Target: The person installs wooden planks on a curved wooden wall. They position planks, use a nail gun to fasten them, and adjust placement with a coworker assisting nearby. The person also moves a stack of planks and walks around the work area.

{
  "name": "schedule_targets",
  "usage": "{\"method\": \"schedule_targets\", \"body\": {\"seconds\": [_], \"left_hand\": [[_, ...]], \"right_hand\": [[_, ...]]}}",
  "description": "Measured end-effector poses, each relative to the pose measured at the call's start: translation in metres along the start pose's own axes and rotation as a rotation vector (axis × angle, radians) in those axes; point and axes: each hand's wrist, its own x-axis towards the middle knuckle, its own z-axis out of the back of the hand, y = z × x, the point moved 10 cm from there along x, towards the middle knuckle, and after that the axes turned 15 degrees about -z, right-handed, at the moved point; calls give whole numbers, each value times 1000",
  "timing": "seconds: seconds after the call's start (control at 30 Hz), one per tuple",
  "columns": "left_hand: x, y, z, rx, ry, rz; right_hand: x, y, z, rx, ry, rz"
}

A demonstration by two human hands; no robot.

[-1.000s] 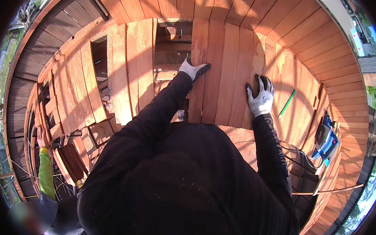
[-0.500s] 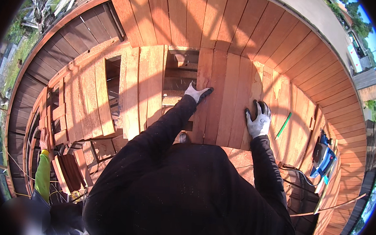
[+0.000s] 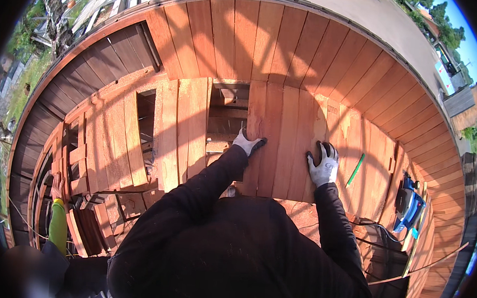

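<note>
Across the middle of the head view, a row of reddish boards lies side by side, each running away from the person, between and under the two gloved hands. At the row's left edge is the left hand, its dark thumb side pointing right over the outermost board; its other fingers are largely hidden, so I cannot tell whether they are together or clamped on that edge. Just left of it is a dark gap with framing visible below, and beyond that lie paler boards. The right hand rests near the row's right side, palm down, fingers apart and pointing away from the person, clamped on nothing. Just right of it, a thin green stick lies aslant on the boards there. Farther right sits a blue power tool with a dark cord. A curved band of planks borders the far side. At lower left, a co-worker's hand with a yellow-green sleeve is near a board stack.
</note>
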Motion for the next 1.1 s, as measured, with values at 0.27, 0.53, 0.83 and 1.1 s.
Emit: {"method": "schedule_targets", "body": {"seconds": [0.27, 0.53, 0.83, 1.1], "left_hand": [[-25, 4, 43, 16, -123, -141], [-68, -21, 44, -148, 70, -122], [-75, -14, 56, 14, -150, -270], [-75, -32, 54, 198, -32, -292]], "right_hand": [[5, -5, -4, 155, -45, 48], [0, -8, -7, 110, -63, 44], [-49, 123, -16, 187, 228, 318], [11, 56, -46, -285, 182, 152]]}}
